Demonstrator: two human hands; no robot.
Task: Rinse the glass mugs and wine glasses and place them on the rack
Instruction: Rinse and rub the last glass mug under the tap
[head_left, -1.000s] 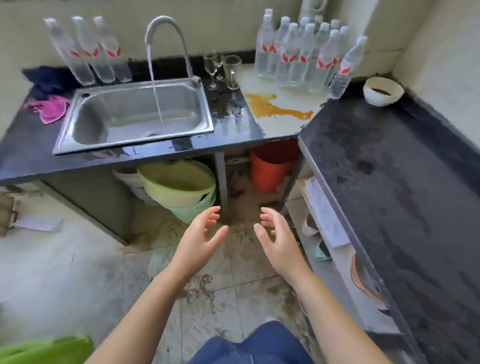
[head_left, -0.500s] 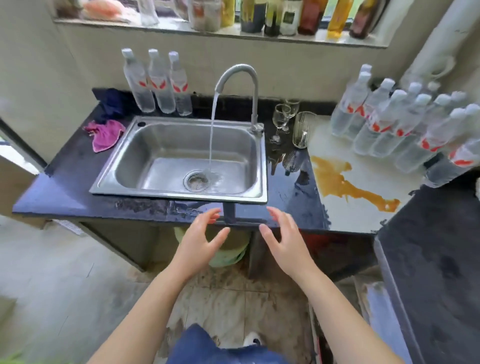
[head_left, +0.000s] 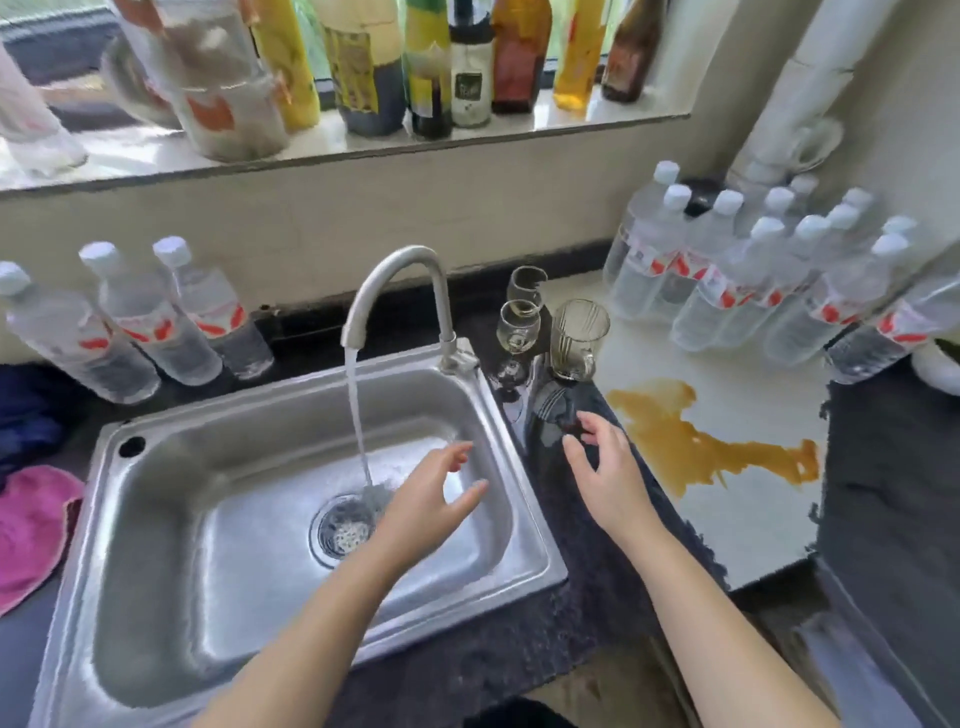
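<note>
A glass mug (head_left: 576, 340) stands upright on the dark counter just right of the steel sink (head_left: 156, 519). Two wine glasses stand beside it: the nearer wine glass (head_left: 517, 332) and the farther wine glass (head_left: 525, 285) behind it. Water runs from the curved tap (head_left: 395, 280) into the basin. My left hand (head_left: 428, 499) hovers open over the right part of the basin, near the stream. My right hand (head_left: 605, 470) hovers open over the dark counter, a short way in front of the mug, touching nothing. No rack is in view.
Three water bottles (head_left: 145, 317) stand left of the tap and several water bottles (head_left: 753, 270) crowd the back right. An orange-brown spill (head_left: 691, 441) lies on the pale counter. A pink cloth (head_left: 31, 530) lies at far left. Jars and bottles (head_left: 415, 62) line the windowsill.
The view has come much closer to the sink. Both hands moved forward from below the counter edge: the left over the basin, the right over the counter toward the mug.
</note>
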